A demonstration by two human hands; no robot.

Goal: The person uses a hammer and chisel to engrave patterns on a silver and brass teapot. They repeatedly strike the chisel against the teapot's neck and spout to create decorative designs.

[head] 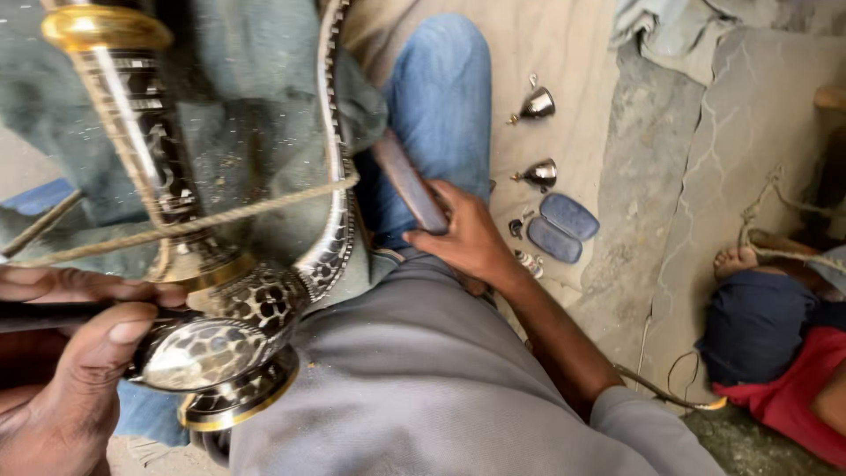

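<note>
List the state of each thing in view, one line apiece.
Left hand: gripping a dark rod against the vase.
Right hand: gripping a brown wooden stick.
Ornate black and silver metal vase: tilted, rope wrapped around.
Two small silver bells: tipped on the floor.
Two blue-grey oval pads: lying flat, touching.

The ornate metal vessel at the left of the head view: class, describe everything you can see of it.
The ornate metal vessel looks like polished silver-toned metal with dark hammered or engraved patterning and gold-coloured bands, one on its cap at top left, one on the round foot at the bottom. It has a tall patterned neck, a bulging body and a long curved patterned strip at its right. It lies tilted over the person's lap. A rope crosses its neck. The left hand presses a dark tool against its body.
</note>
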